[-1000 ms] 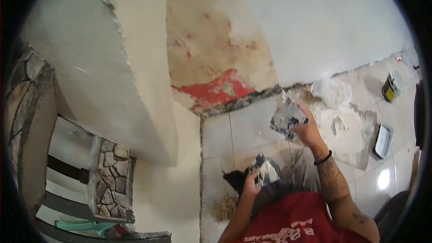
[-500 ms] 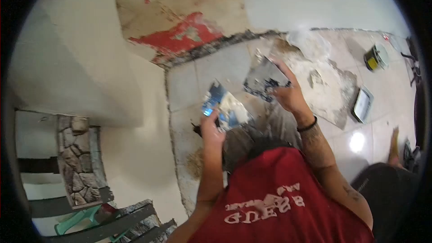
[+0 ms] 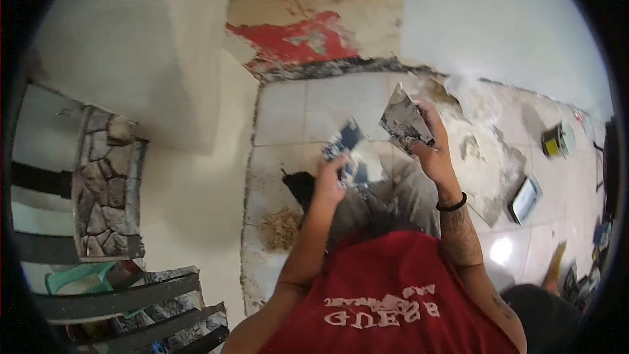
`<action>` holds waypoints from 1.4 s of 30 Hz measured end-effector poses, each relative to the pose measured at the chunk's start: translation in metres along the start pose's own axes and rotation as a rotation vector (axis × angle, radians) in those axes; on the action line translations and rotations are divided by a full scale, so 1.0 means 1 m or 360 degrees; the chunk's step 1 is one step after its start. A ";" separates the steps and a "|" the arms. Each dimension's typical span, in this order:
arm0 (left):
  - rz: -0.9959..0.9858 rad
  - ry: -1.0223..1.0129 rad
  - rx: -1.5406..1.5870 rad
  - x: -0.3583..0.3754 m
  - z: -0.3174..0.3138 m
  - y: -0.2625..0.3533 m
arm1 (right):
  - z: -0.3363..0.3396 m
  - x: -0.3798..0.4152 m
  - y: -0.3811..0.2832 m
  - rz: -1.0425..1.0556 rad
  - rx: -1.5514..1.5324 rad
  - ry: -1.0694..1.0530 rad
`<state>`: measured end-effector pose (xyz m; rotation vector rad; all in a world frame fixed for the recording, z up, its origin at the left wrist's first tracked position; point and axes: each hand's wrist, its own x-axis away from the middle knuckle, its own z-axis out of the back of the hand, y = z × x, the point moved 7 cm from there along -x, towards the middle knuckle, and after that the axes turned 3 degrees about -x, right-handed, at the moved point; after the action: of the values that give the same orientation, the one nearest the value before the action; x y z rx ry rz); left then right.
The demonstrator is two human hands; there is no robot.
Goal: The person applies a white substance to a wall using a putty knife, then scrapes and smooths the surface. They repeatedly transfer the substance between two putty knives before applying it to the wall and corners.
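My left hand [image 3: 329, 182] is closed on a wide, flat-bladed putty knife [image 3: 348, 139]. A pale lump of putty [image 3: 368, 160] lies across its blade, with dark bluish metal showing around it. To the right and slightly higher, my right hand [image 3: 435, 147] grips a second putty knife [image 3: 401, 118], its grey blade smeared with dark patches and pointing up. Fingers and palms hide the handles of both. The two blades are apart, held over my knees above the tiled floor [image 3: 282, 115].
A white powdery patch [image 3: 481, 164] covers tiles at the right. Beyond it are a tray [image 3: 526, 200] and a small bucket [image 3: 557, 141]. Brown debris [image 3: 280, 228] lies at left, near the wall [image 3: 190, 210]. Another person's foot [image 3: 555, 265] shows at lower right.
My view has shifted, so the floor and wall appear displaced. The right putty knife is tilted more upright, and its blade has turned. Both hands keep their holds.
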<state>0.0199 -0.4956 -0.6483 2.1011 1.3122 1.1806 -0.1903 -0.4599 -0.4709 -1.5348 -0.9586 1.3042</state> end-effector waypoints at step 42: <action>-0.0431 -0.0390 -0.0205 0.079 -0.046 0.038 | 0.039 -0.012 -0.004 0.0011 -0.0842 0.0295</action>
<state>0.0187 -0.4497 -0.5603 1.8397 1.3174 0.8419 -0.2311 -0.4645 -0.4661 -2.0170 -1.2390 0.9281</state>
